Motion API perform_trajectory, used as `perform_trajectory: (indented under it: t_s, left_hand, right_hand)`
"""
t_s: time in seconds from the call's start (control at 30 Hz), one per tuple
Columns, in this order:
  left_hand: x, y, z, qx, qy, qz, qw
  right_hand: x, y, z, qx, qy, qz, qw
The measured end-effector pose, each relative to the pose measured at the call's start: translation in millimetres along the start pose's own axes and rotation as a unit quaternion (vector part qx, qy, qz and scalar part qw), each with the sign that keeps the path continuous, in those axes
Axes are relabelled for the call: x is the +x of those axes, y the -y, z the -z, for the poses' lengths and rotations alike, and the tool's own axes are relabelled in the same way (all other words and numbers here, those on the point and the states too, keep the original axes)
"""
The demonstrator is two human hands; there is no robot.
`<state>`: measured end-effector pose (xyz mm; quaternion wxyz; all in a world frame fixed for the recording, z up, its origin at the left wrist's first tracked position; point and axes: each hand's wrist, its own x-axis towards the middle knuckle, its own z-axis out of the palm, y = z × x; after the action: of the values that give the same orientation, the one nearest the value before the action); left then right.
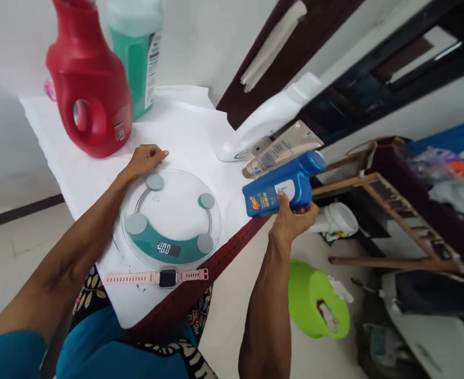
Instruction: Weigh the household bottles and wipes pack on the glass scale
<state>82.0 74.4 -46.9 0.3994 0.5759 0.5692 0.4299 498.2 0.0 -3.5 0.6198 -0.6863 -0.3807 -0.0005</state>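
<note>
Blue bottle (273, 192) is gripped in my right hand (291, 221); my left hand (145, 159) curls far left by the scale (172, 218), holding what I can't tell.

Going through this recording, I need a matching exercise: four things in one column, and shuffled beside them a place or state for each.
1. Blue plastic bottle
2. Round glass scale
3. Pink-strapped, square-faced watch
4. Red plastic jug

A. Display lit
B. Partly in front of a clear plastic bottle of green liquid
C. Held in the right hand
D. Strap stretched out, screen dark

Pairs: 1-C; 2-A; 3-D; 4-B
</note>
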Motion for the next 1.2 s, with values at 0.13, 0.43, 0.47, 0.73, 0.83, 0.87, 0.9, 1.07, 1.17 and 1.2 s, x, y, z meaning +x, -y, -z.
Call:
perform_trajectory:
  t_s: [0.13, 0.43, 0.47, 0.73, 0.83, 0.87, 0.9, 1.07, 1.17, 1.2]
  left_hand:
    - [5, 5, -2.3, 0.058, 0.009, -0.018, 0.998]
    - [5, 11, -8.4, 0.086, 0.020, -0.036, 0.995]
    - [5, 12, -9.0, 0.088, 0.020, -0.037, 0.995]
    - [7, 19, -8.8, 0.119, -0.041, -0.063, 0.990]
    - [7, 19, -8.8, 0.140, -0.040, -0.062, 0.987]
    - [6, 19, -9.0, 0.147, -0.034, -0.060, 0.987]
    - [6, 19, -9.3, 0.152, -0.029, -0.058, 0.986]
    - [7, 20, -10.6, 0.159, -0.025, -0.056, 0.985]
    - [9, 22, -10.9, 0.155, -0.031, -0.064, 0.985]
    - [10, 23, -10.8, 0.154, -0.032, -0.063, 0.985]
  right_hand:
    - [1, -4, -3, -0.006, -0.008, -0.015, 1.000]
    - [-55, 51, 28, 0.032, 0.028, 0.060, 0.997]
    - [-66, 65, 31, 0.051, 0.048, 0.055, 0.996]
    - [-139, 131, 6, 0.192, 0.199, -0.021, 0.961]
    - [-156, 133, -2, 0.195, 0.233, -0.029, 0.952]
    - [-160, 133, -3, 0.190, 0.241, -0.027, 0.951]
    - [-163, 133, -3, 0.181, 0.247, -0.023, 0.952]
    - [-174, 127, 0, 0.122, 0.246, 0.017, 0.961]
    - [-175, 120, 3, 0.101, 0.251, 0.034, 0.962]
    - [-173, 118, 4, 0.098, 0.260, 0.041, 0.960]
